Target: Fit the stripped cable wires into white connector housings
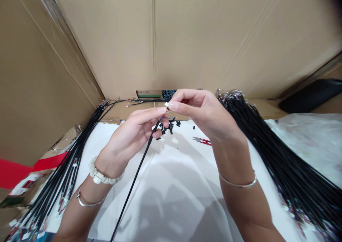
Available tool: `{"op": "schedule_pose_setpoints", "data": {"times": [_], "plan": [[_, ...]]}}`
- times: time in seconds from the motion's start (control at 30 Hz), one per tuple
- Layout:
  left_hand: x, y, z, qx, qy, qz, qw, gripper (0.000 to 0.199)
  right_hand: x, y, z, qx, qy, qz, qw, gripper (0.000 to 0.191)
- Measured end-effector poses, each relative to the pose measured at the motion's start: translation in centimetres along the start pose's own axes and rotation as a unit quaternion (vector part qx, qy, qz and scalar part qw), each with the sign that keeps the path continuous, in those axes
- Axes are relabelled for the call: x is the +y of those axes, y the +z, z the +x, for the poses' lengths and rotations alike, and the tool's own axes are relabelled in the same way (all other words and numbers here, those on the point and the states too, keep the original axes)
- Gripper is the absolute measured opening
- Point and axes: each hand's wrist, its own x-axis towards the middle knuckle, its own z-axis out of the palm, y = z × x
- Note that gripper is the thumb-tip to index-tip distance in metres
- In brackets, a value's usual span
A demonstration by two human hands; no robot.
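A black cable (pixel 139 167) runs from the bottom edge up to my left hand (pixel 136 129), which is closed on its upper end, where thin coloured wires come out. A small white connector (pixel 167 104) sits between the fingertips of both hands. My right hand (pixel 200 108) pinches this connector between thumb and index finger, just right of the left fingertips. Below the hands, several short black tube pieces (pixel 171 126) lie scattered on the white surface (pixel 171 192). The tiny wires at the fingertips are partly hidden.
Red-handled snips (pixel 202 140) lie right of the black pieces. Bundles of black cables stretch along the left (pixel 72 156) and the right (pixel 278 163). Cardboard walls (pixel 187 39) rise behind and at the left. Clear plastic (pixel 312 138) and a black object (pixel 311 95) are at the right.
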Motion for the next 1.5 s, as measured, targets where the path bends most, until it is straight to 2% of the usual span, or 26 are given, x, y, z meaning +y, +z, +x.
{"op": "schedule_pose_setpoints", "data": {"times": [0.23,0.37,0.47,0.6,0.73,0.87,1.0,1.1,1.3,1.5], "plan": [[-0.1,-0.2,0.0,-0.016,0.009,0.041,0.999,0.013,-0.3,0.0,-0.1,-0.004,0.001,0.003,1.0,0.018],[-0.1,-0.5,0.0,-0.021,0.056,0.111,0.992,0.018,-0.1,0.0,-0.1,0.021,-0.006,-0.002,1.0,0.018],[-0.1,-0.5,-0.1,0.009,0.107,0.191,0.976,0.022,0.0,0.1,0.0,0.039,-0.009,-0.002,0.999,0.019],[-0.5,-0.2,-0.3,0.08,0.212,0.286,0.931,0.017,0.0,0.3,0.0,0.055,-0.001,-0.004,0.999,0.02],[-1.2,0.5,-0.6,0.149,0.338,0.366,0.854,0.011,-0.1,0.4,0.0,0.068,-0.001,-0.013,0.998,0.018],[-2.1,1.0,-0.9,0.197,0.383,0.407,0.805,0.004,0.1,0.3,0.0,0.071,-0.01,-0.015,0.997,0.017],[-2.6,1.0,-1.0,0.209,0.416,0.429,0.774,0.005,0.1,0.3,0.0,0.071,-0.01,-0.018,0.997,0.021],[-2.3,0.9,-1.1,0.191,0.407,0.427,0.785,0.006,0.1,0.4,0.0,0.068,-0.013,-0.018,0.997,0.02],[-0.7,1.0,-1.5,0.163,0.332,0.348,0.862,0.007,0.3,0.6,0.0,0.055,-0.038,-0.005,0.998,0.015],[0.5,0.5,-1.8,0.115,0.268,0.35,0.89,0.012,0.4,0.6,0.0,0.02,-0.022,0.028,0.999,0.016]]}}
